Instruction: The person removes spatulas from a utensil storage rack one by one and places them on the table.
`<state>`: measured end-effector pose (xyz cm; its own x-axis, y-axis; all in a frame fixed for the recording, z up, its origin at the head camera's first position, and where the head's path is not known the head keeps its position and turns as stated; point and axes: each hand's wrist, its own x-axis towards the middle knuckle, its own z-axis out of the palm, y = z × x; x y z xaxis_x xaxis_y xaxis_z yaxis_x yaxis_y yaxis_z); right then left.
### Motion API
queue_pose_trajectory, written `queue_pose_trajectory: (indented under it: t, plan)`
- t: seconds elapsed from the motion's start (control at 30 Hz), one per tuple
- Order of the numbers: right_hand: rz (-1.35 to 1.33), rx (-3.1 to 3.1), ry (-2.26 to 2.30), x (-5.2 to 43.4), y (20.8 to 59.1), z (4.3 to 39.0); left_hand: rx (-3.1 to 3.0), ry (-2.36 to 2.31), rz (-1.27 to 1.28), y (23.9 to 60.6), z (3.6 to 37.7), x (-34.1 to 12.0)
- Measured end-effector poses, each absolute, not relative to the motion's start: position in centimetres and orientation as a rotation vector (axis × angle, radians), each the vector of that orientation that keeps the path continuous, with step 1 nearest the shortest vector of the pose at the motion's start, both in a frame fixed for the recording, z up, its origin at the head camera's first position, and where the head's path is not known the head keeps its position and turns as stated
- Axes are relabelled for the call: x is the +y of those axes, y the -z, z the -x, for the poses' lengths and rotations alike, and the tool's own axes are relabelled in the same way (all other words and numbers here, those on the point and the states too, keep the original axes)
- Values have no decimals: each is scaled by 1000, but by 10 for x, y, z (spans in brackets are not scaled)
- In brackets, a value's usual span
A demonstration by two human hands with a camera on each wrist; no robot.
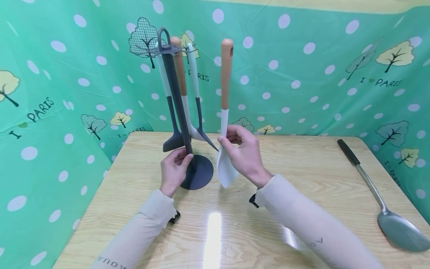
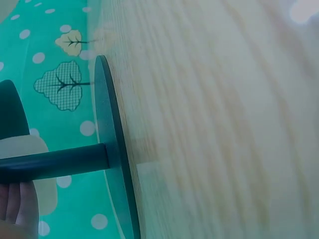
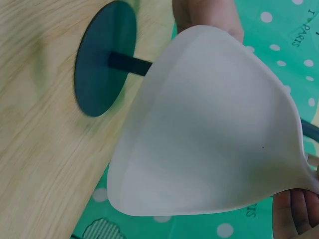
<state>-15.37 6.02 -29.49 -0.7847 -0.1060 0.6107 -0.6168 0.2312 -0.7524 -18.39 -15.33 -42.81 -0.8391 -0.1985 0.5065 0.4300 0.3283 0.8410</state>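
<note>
My left hand (image 1: 174, 168) grips the black pole (image 1: 178, 97) of a utensil stand just above its round base (image 1: 201, 175). In the left wrist view, fingers (image 2: 22, 204) curl against that pole beside the base (image 2: 115, 144). To the right of the stand, my right hand (image 1: 246, 153) pinches a spatula (image 1: 225, 86) low on its white neck. This spatula stands upright, wooden handle up and white head down. Its broad white head (image 3: 209, 124) fills the right wrist view and partly covers the stand and the other hand.
Several utensils hang from the stand's hook ring (image 1: 164, 49): pale-handled ones with dark heads and a wood-handled white one (image 1: 184, 101). A metal turner (image 1: 399, 229) with a black handle lies on the wooden table (image 1: 302, 172) at the right. Behind hangs a green dotted curtain (image 1: 295, 63).
</note>
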Motion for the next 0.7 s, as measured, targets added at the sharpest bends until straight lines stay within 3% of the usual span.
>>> queue_pose_trajectory:
  t: [0.4, 0.7]
  plan:
    - [-578, -2139, -1532, 88, 301, 150, -2095, 1548, 197, 399, 165, -142]
    - [-503, -2183, -1498, 104, 306, 148, -2087, 1565, 196, 398, 165, -142]
